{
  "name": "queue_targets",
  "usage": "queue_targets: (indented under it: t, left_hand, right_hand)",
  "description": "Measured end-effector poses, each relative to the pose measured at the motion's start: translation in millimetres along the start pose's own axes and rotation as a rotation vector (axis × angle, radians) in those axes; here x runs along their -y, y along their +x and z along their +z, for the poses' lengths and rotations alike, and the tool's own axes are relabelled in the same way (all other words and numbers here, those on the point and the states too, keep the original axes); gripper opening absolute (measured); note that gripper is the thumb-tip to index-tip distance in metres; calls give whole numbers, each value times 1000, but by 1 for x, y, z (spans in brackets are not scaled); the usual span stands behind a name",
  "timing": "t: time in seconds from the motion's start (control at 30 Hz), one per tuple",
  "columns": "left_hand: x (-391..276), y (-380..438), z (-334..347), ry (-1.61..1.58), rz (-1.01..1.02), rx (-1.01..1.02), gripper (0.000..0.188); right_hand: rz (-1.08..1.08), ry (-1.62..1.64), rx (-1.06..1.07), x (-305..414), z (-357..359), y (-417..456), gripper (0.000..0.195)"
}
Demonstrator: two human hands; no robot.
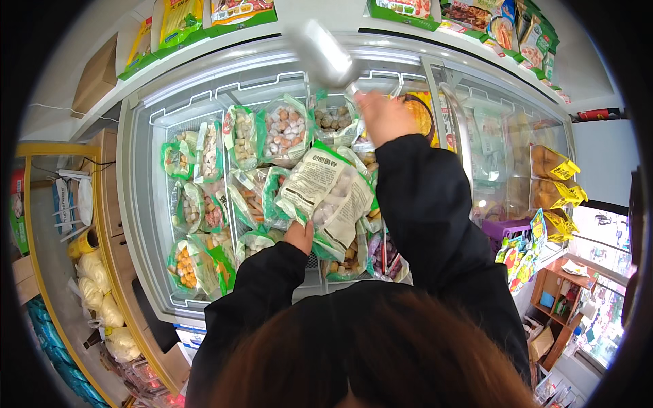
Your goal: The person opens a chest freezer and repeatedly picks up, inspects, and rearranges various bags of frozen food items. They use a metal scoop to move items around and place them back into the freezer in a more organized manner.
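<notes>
My left hand [299, 237] grips the lower edge of a green and clear plastic bag of frozen food [331, 191], printed with writing, above the open part of a chest freezer [176, 122]. My right hand [386, 120] is raised over the back of the freezer, closed around the handle of a metal scoop [329, 53], which is blurred and points away from me. Under and around the held bag lie more open bags, among them one of frosted round balls [285, 125], one of dark meatballs [332, 116] and one of yellow pieces [184, 268].
White wire dividers [232, 204] split the freezer. A glass lid with a curved handle [456, 115] covers its right part, with yellow-topped bags [556, 194] and a purple basket [510, 229] on it. Boxed packets [178, 23] line the shelf behind. A yellow-framed cabinet [97, 204] stands left.
</notes>
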State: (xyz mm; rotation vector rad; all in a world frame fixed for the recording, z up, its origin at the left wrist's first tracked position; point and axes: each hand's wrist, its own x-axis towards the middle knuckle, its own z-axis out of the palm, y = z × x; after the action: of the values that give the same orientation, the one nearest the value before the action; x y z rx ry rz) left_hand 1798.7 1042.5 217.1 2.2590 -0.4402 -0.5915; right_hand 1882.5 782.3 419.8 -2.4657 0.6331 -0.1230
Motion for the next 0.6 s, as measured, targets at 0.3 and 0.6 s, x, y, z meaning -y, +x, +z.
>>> queue_targets:
  t: [0.3, 0.6]
  left_hand:
    - [-11, 0, -9, -50, -67, 178, 30]
    - [-1, 3, 3, -38, -107, 170, 27]
  right_hand:
    - [82, -295, 466, -37, 35, -11, 50]
    - [134, -476, 393, -147, 99, -54, 33]
